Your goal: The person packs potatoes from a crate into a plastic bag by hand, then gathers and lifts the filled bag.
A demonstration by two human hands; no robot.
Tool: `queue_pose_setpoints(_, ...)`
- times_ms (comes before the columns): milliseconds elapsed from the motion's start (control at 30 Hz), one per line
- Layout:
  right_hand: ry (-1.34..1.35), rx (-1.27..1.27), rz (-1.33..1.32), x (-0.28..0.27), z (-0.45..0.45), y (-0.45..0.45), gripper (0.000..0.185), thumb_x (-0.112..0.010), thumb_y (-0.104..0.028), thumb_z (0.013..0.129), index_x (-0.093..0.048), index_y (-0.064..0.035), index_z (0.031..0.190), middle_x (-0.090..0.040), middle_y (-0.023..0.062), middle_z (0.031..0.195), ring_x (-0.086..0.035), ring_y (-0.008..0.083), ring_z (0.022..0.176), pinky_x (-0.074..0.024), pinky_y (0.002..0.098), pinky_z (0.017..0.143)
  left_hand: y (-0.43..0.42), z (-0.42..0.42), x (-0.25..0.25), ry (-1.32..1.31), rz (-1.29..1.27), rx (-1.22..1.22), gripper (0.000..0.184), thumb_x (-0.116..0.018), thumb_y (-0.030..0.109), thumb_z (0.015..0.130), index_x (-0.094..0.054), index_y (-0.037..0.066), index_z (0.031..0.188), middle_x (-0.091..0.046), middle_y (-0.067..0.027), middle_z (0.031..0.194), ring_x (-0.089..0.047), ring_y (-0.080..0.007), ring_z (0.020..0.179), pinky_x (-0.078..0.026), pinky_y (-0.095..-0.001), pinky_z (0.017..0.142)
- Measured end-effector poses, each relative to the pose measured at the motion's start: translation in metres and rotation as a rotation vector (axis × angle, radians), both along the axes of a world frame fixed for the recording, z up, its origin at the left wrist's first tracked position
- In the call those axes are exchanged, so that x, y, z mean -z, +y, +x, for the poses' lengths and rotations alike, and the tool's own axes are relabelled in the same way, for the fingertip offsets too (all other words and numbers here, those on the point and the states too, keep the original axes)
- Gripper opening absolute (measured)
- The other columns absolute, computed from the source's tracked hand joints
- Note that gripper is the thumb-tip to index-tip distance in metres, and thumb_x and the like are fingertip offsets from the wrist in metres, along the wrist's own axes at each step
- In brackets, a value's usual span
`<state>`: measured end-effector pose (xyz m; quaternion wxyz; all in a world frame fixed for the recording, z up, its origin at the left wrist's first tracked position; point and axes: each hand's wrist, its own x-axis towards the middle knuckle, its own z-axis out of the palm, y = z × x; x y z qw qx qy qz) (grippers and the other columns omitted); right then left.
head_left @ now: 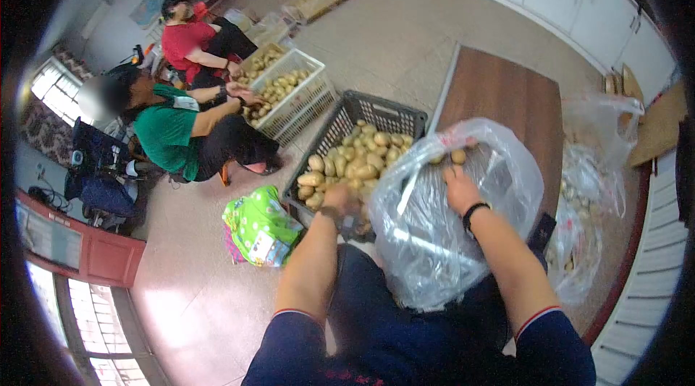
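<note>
Potatoes fill much of a dark slatted crate. At the crate's near end, over the potatoes, is my left hand, blurred, its fingers hard to make out. A large clear plastic bag spreads open across my lap and the table edge. My right hand is closed over the bag's opening, fingers drawn together; what they grip is unclear. Just beyond the fingertips shows a single potato, with a few more close by.
A brown table stands front right. Bags of potatoes lie right of it. Two people, one in a green top and one in a red top, sit at white crates of potatoes. A green patterned bundle lies left.
</note>
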<state>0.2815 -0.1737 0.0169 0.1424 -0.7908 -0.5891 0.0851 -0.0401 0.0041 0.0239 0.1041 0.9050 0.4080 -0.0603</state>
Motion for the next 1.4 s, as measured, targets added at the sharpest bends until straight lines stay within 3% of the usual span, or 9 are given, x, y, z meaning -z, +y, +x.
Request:
queue_pose_setpoints(100, -0.026, 0.029, 0.018, 0.002, -0.007, -0.009, 0.025, -0.048, -0.006, 0.083, -0.053, -0.0093, 0.108, -0.052, 0.0184, 0.107, -0.059, 0.0391, 0.093, -0.0489, 0.0483, 0.079, -0.003, 0.011, -0.002, -0.053, -0.296, -0.346, 0.028, -0.059, 0.025, 0.082, -0.065, -0.002, 0.088, -0.067, -0.0226, 0.097, -0.065, -0.0368, 0.092, -0.052, -0.0443, 0.076)
queue_pose_setpoints(133, -0.037, 0.026, 0.040, 0.005, -0.008, -0.010, 0.025, -0.048, -0.006, 0.083, -0.053, -0.0093, 0.108, -0.052, 0.0184, 0.107, -0.059, 0.0391, 0.093, -0.0489, 0.0483, 0.079, 0.018, -0.001, 0.069, -0.290, -0.256, -0.442, 0.024, -0.053, 0.019, 0.087, -0.066, 0.000, 0.089, -0.066, -0.0233, 0.100, -0.065, -0.0385, 0.093, -0.052, -0.0456, 0.076)
queue_pose_setpoints(233, -0.086, 0.024, 0.012, 0.017, -0.010, -0.023, 0.022, -0.048, -0.007, 0.084, -0.056, -0.0095, 0.104, -0.052, 0.0190, 0.106, -0.058, 0.0388, 0.095, -0.0495, 0.0459, 0.079, 0.044, -0.012, 0.136, -0.079, -0.087, -0.227, 0.024, -0.053, 0.020, 0.085, -0.070, 0.004, 0.089, -0.068, -0.0201, 0.097, -0.067, -0.0351, 0.087, -0.052, -0.0447, 0.072)
queue_pose_setpoints(300, -0.087, 0.022, -0.051, 0.013, -0.016, -0.031, 0.022, -0.048, -0.007, 0.084, -0.058, -0.0099, 0.104, -0.054, 0.0198, 0.104, -0.058, 0.0392, 0.094, -0.0490, 0.0455, 0.081, 0.025, -0.014, 0.058, 0.177, -0.041, 0.161, 0.019, -0.058, 0.025, 0.079, -0.063, 0.007, 0.078, -0.067, -0.0153, 0.074, -0.066, -0.0337, 0.066, -0.050, -0.0448, 0.055)
queue_pose_setpoints(633, 0.334, 0.077, 0.280, 0.031, -0.010, -0.050, 0.030, -0.057, -0.008, 0.080, -0.059, -0.0029, 0.110, -0.061, 0.0230, 0.106, -0.058, 0.0402, 0.098, -0.0472, 0.0461, 0.086, -0.002, 0.011, 0.012, 0.126, 0.119, -0.043, 0.031, -0.059, 0.036, 0.079, -0.072, 0.007, 0.081, -0.070, -0.0140, 0.084, -0.068, -0.0317, 0.076, -0.051, -0.0413, 0.063)
queue_pose_setpoints(833, 0.812, 0.174, 0.211, 0.037, -0.030, -0.026, 0.030, -0.062, -0.024, 0.089, -0.058, -0.0001, 0.108, -0.065, 0.0179, 0.093, -0.063, 0.0331, 0.088, -0.0491, 0.0402, 0.080, -0.016, 0.052, 0.003, -0.925, -0.649, -0.753, 0.029, -0.058, 0.024, 0.083, -0.063, 0.001, 0.099, -0.068, -0.0135, 0.087, -0.063, -0.0223, 0.067, -0.047, -0.0340, 0.050)
queue_pose_setpoints(1033, 0.737, -0.072, 0.258, -0.053, -0.085, -0.005, 0.039, -0.056, -0.035, 0.094, -0.058, 0.0009, 0.110, -0.067, 0.0151, 0.093, -0.065, 0.0265, 0.088, -0.0492, 0.0380, 0.079, -0.066, 0.079, -0.061, -0.916, -1.273, -0.605, 0.033, -0.054, 0.033, 0.094, -0.055, 0.006, 0.112, -0.064, -0.0049, 0.090, -0.059, -0.0171, 0.061, -0.043, -0.0259, 0.048)
queue_pose_setpoints(1167, 0.696, -0.083, 0.189, -0.082, -0.109, 0.001, 0.035, -0.055, -0.033, 0.094, -0.056, -0.0011, 0.109, -0.065, 0.0249, 0.097, -0.063, 0.0410, 0.092, -0.0494, 0.0448, 0.077, -0.068, 0.084, -0.060, -0.874, -1.579, -0.483, 0.032, -0.049, 0.043, 0.097, -0.054, 0.012, 0.104, -0.060, -0.0012, 0.086, -0.058, -0.0143, 0.060, -0.039, -0.0232, 0.044)
queue_pose_setpoints(1400, 0.592, -0.113, 0.297, -0.066, -0.104, -0.010, 0.031, -0.051, -0.023, 0.094, -0.053, -0.0043, 0.119, -0.065, 0.0234, 0.086, -0.062, 0.0423, 0.081, -0.0491, 0.0483, 0.071, -0.056, 0.071, -0.038, -0.999, -1.587, -0.462, 0.015, -0.059, 0.026, 0.094, -0.058, 0.013, 0.100, -0.058, 0.0003, 0.092, -0.057, -0.0140, 0.079, -0.049, -0.0272, 0.061)
